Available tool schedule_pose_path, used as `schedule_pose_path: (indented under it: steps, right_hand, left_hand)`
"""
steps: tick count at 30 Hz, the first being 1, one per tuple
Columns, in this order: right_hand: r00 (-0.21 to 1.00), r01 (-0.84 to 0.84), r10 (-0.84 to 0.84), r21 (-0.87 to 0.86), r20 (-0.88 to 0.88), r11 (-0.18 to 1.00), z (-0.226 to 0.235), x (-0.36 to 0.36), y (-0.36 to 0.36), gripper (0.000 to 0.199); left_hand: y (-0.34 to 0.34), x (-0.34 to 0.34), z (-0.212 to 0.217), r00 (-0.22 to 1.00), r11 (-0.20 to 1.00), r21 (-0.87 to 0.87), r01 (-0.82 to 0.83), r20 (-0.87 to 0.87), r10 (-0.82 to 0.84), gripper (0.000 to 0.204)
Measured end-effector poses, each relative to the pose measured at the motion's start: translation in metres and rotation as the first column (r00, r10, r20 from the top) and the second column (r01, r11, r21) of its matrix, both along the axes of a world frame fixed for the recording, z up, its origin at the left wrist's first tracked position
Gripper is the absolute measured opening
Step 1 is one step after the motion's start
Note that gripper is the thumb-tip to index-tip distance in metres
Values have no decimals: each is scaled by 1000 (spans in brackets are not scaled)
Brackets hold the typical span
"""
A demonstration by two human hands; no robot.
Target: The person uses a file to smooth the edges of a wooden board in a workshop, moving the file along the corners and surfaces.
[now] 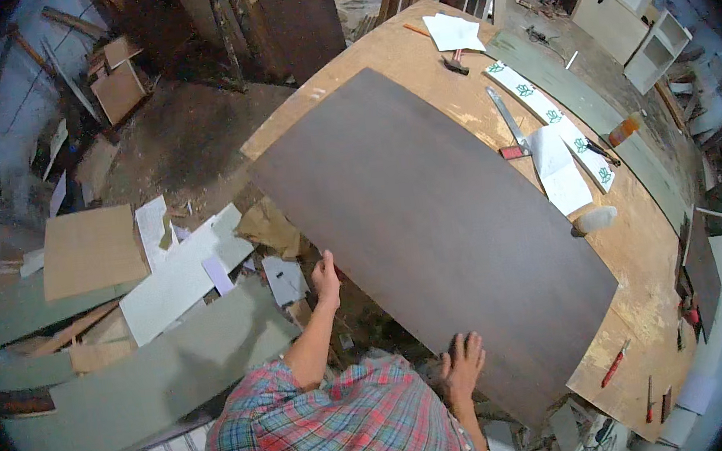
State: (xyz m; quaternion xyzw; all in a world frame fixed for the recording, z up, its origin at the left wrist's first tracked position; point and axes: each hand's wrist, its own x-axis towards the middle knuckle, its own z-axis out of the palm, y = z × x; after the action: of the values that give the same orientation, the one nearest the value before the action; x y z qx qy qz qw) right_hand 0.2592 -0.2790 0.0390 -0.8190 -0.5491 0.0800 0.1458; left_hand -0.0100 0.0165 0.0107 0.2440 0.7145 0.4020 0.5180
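Note:
A large dark brown laminate sheet (430, 219) lies flat on a plywood workbench (645, 285) and overhangs its left edge. My left hand (326, 279) grips the sheet's left long edge, thumb on top. My right hand (461, 364) rests flat on the sheet's near end, fingers spread. A plaid sleeve and shirt fill the lower middle of the view.
On the bench lie a try square (510, 128), white papers (557, 167), a patterned white strip (540, 104), a hammer (453, 63), an orange bottle (624, 129), a pale stone (595, 219) and red-handled tools (614, 364). Board offcuts (90, 250) litter the floor at left.

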Motion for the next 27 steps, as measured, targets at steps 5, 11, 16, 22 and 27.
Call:
schedule_pose_path:
  steps: [5,11,16,22,27]
  right_hand:
    - [989,-148,149,-60,6,987,23,26,-93,73]
    - [979,-195,195,4,-64,981,30,48,-151,66]
    - [988,-15,30,99,-153,995,37,42,-225,58]
    - [831,546,-419,389,-366,742,18,96,-343,38]
    - [547,828,-700,175,-459,533,40,120,-479,34]
  left_hand:
    - [-61,57,7,993,994,44,101,55,-103,64]
    - [-78,72,-59,907,964,98,247,327,-266,60]
    - [-147,49,-25,948,993,-41,108,304,-91,71]
    - [-188,110,-29,910,953,77,292,285,-302,74]
    - [-246,138,-18,924,967,-6,255,298,-241,76]
